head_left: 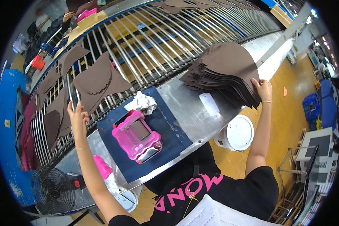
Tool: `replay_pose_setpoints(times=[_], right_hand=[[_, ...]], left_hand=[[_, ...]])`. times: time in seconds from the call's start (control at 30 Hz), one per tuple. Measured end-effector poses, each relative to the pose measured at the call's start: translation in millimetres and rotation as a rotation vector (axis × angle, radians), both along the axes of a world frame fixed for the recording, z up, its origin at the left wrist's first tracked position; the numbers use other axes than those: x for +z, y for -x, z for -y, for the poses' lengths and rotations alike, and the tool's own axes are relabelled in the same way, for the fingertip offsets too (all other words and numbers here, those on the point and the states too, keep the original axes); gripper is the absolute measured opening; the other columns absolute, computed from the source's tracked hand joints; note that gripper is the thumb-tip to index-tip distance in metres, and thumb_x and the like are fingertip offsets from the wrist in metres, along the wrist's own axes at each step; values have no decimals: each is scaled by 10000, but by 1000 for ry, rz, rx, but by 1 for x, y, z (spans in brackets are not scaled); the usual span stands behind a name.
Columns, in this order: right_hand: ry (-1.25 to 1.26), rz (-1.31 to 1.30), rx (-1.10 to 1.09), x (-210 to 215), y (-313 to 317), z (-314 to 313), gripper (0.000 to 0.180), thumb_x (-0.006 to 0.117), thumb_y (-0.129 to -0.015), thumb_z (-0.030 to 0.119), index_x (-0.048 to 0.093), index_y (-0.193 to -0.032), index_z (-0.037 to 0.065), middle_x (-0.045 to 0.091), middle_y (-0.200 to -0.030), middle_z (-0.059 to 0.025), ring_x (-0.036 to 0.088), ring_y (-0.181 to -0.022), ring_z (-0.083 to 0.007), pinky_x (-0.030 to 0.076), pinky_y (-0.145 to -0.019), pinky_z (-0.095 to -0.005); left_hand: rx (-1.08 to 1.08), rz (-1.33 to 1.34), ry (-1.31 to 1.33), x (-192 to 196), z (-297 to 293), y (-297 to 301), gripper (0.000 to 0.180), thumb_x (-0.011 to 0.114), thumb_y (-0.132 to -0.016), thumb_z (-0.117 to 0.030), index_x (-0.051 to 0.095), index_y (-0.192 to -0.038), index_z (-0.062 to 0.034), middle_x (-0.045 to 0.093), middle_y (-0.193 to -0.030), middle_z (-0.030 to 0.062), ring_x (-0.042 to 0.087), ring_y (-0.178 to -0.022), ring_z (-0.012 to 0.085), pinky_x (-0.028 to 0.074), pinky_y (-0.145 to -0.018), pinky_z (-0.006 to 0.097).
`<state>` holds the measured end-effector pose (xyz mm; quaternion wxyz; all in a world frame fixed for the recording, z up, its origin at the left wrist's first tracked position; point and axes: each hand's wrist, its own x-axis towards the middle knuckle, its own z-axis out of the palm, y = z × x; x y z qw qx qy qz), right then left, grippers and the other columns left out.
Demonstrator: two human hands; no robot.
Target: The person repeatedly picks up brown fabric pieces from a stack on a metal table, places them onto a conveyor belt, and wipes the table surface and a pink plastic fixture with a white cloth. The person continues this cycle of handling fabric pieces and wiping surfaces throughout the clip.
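My right hand [264, 90] pinches the right edge of the thick stack of dark brown cut pieces [229, 62], leather-like and fanned out at the near side. The stack lies on the metal tabletop beside the rods. Over the rod conveyor at the left, my left hand [79, 119] reaches out with its fingers apart and nothing held. Close to it lie several flat brown cut pieces [93, 80], some overlapping, one with a scalloped edge. Between my hands, a pink tray-like holder [130, 140] with a dark brown inset rests on a dark blue mat [164, 130].
A crumpled white cloth [144, 103] lies behind the pink holder, and a white card [209, 104] is by the stack. A black fan [53, 188] stands at the lower left. White buckets, one lidded [239, 132], stand below the table's edge. Other people are across the conveyor.
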<state>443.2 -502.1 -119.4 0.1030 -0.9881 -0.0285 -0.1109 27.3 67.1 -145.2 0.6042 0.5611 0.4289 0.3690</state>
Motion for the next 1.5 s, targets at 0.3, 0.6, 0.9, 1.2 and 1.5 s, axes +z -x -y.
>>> replay_pose_setpoints(times=[0.3, 0.6, 0.9, 1.2, 1.5], right_hand=[[-244, 33, 189, 22, 28, 5, 448, 622, -904, 325, 583, -1215, 4, 656, -814, -236, 663, -745, -338, 540, -700, -417], [-1139, -12, 685, 108, 124, -105, 300, 545, -981, 232, 520, -1190, 19, 640, -762, -50, 559, -447, -90, 416, -366, -186], [-1193, -344, 1408, 79, 196, -237, 378, 671, -882, 105, 536, -1217, -5, 603, -1178, -122, 664, -921, -217, 495, -850, -304], [-807, -348, 1594, 38, 242, -299, 340, 749, -806, 215, 662, -1093, 53, 695, -771, -141, 664, -617, -253, 504, -570, -306], [-643, -251, 1609, 28, 232, -286, 248, 743, -791, 173, 698, -1011, 67, 664, -759, -162, 629, -632, -326, 491, -577, -351]], left_hand=[[-100, 63, -117, 31, 46, 14, 554, 624, -932, -190, 357, -1411, -107, 539, -931, 54, 514, -558, 63, 371, -382, 179], [-439, 105, -409, 95, 128, -25, 609, 690, -875, -233, 428, -1397, -57, 515, -1216, 115, 584, -970, 160, 514, -789, 280], [-219, 24, -419, 143, 148, 55, 272, 598, -951, -181, 592, -1133, 21, 670, -823, 66, 612, -528, 115, 429, -415, 199], [86, -231, -562, 132, 155, 158, 216, 617, -940, -138, 607, -1077, 29, 680, -847, 84, 670, -627, 131, 473, -497, 197], [16, -297, -405, 102, 164, 160, 136, 611, -937, -102, 599, -902, 28, 618, -707, 27, 621, -557, 92, 436, -472, 192]])
